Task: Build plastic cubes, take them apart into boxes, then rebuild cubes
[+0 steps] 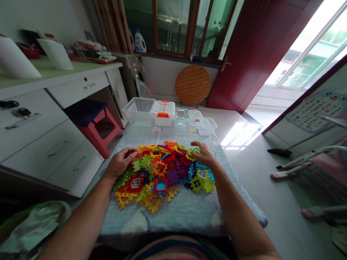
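A heap of colourful plastic interlocking building pieces (172, 177) lies on the cloth-covered table in front of me. At the heap's left edge is my left hand (120, 162), its fingers curved and slightly apart from the thumb, with nothing visible in it. My right hand (204, 154) is over the far right side, thumb and index finger spread. A green piece (194, 149) shows between those fingertips; whether they touch it is unclear. Nearest the right forearm are lime-green window pieces (202, 175). Red, orange, yellow, purple and blue pieces overlap in the pile.
Behind the heap stand an open clear bin (139, 110), a lidded box with orange latches (164, 119) and smaller clear containers (181, 121). A red stool (104, 128) and white drawers (65, 144) are left. A folding chair (325, 159) stands right.
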Demonstrator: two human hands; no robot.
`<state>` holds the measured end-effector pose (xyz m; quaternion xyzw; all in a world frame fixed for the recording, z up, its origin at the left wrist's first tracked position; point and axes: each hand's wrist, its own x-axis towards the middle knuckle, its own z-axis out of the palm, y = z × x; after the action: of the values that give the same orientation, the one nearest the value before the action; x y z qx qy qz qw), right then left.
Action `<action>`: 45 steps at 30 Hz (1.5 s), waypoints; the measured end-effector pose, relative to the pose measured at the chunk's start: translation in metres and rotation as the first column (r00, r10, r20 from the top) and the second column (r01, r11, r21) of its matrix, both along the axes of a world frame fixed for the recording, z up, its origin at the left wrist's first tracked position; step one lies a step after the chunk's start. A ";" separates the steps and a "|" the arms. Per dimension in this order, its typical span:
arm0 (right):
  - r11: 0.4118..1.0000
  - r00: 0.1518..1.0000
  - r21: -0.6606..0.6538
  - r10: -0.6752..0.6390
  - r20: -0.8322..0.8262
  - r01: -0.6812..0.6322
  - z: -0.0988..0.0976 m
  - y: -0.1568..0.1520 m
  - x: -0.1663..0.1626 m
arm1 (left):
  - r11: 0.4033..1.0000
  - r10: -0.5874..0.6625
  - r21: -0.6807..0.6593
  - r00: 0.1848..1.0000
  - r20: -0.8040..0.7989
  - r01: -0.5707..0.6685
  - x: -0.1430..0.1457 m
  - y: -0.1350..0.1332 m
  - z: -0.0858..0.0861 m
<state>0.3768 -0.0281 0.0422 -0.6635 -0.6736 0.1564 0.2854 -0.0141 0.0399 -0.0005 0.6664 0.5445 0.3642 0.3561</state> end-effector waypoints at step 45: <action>0.992 0.986 -0.070 -0.091 0.143 0.102 -0.020 -0.010 0.036 | 0.998 0.047 0.049 0.997 -0.054 -0.044 0.000 -0.002 -0.002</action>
<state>0.4130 -0.0379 0.0223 -0.7152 -0.6525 0.1215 0.2192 -0.0141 0.0378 -0.0020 0.6718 0.5603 0.3667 0.3166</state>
